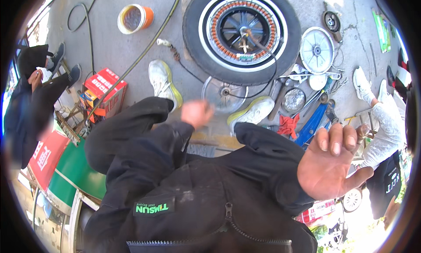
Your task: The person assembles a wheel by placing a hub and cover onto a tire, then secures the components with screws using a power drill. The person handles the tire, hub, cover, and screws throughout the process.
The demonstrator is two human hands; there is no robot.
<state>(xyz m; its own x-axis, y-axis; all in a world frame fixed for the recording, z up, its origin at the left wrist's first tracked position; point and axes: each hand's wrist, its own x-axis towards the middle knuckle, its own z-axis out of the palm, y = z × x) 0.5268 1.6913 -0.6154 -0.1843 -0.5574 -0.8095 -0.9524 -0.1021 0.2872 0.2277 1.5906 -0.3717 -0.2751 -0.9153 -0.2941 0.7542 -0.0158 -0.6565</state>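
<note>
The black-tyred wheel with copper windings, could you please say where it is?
In the head view, the wheel lies top centre, between the orange bucket and round silver metal cover.

left hand (197, 114): blurred, exact pose unclear | right hand (330, 166): palm upward, loosely cupped, out rightward

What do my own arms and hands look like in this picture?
Your arms wear long black sleeves: the left sleeve is creased, and the right sleeve is dark and plain where it shows. Both hands are ungloved. The right hand shows no ring on its visible fingers; the left hand is too blurred for finer detail.
</note>
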